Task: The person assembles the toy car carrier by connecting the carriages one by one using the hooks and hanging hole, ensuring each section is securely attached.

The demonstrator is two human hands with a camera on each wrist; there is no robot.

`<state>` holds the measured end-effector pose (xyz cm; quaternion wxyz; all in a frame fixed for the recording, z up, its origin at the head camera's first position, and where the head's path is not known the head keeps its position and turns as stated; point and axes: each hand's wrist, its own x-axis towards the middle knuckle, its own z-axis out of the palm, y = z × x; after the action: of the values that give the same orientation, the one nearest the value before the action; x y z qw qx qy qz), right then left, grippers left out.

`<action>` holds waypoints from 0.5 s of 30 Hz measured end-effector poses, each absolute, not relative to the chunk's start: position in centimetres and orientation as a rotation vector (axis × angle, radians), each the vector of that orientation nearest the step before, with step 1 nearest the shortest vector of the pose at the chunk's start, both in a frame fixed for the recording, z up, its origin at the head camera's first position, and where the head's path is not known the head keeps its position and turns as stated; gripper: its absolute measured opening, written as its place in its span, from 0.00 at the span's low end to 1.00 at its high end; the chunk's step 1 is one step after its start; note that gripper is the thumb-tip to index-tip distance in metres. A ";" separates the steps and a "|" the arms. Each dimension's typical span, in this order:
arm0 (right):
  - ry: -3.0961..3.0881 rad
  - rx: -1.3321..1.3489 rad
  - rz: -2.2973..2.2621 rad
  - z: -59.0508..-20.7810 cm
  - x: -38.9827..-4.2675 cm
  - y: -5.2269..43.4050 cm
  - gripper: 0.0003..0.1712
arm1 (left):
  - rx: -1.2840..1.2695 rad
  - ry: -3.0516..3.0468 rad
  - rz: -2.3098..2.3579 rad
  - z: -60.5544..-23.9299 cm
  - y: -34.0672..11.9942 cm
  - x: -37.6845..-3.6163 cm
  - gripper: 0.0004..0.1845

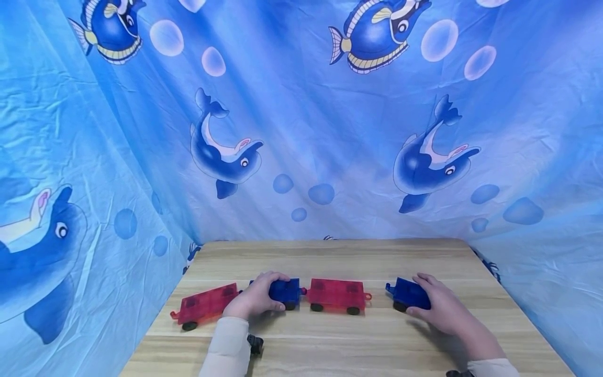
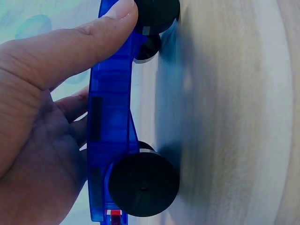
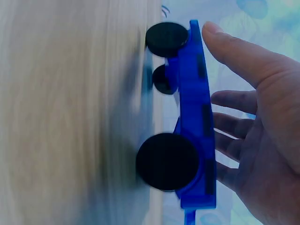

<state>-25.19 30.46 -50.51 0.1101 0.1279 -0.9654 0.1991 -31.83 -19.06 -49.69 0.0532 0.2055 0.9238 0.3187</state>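
Four toy wagons with black wheels stand in a row on the wooden table [image 1: 330, 340]. My left hand [image 1: 256, 297] grips the left blue wagon [image 1: 286, 290], which sits between the tilted red wagon [image 1: 203, 303] and the middle red wagon [image 1: 336, 294]. In the left wrist view my left hand [image 2: 89, 65] has its thumb on the edge of the blue wagon [image 2: 110, 122] and its fingers behind. My right hand [image 1: 435, 303] holds the right blue wagon [image 1: 408, 294], which stands apart from the row. In the right wrist view my right hand [image 3: 225, 61] wraps behind that blue wagon [image 3: 199, 117], thumb at its edge.
A blue sheet printed with dolphins and fish [image 1: 301, 131] hangs behind and on both sides of the table. Bare wood lies in front of the wagons and behind them. The table's edges fall away at left and right.
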 end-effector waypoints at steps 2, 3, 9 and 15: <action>-2.851 0.366 0.598 -50.6 -25.0 30.8 0.53 | 0.620 2.807 0.967 -49.7 -19.1 -31.8 0.37; -2.858 0.359 0.607 -50.7 -24.9 31.0 0.53 | 0.625 2.805 0.967 -49.7 -19.1 -31.8 0.37; -2.898 0.325 0.600 -50.9 -24.7 31.8 0.53 | 0.606 2.795 0.977 -49.5 -19.2 -31.8 0.37; -2.908 0.313 0.568 -51.1 -24.8 31.9 0.52 | 0.605 2.791 0.976 -49.3 -19.3 -31.8 0.37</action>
<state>-24.83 31.87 -51.07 0.0809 0.1049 -0.9728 0.1901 -31.76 -19.28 -49.34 0.0618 0.2000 0.9230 0.3227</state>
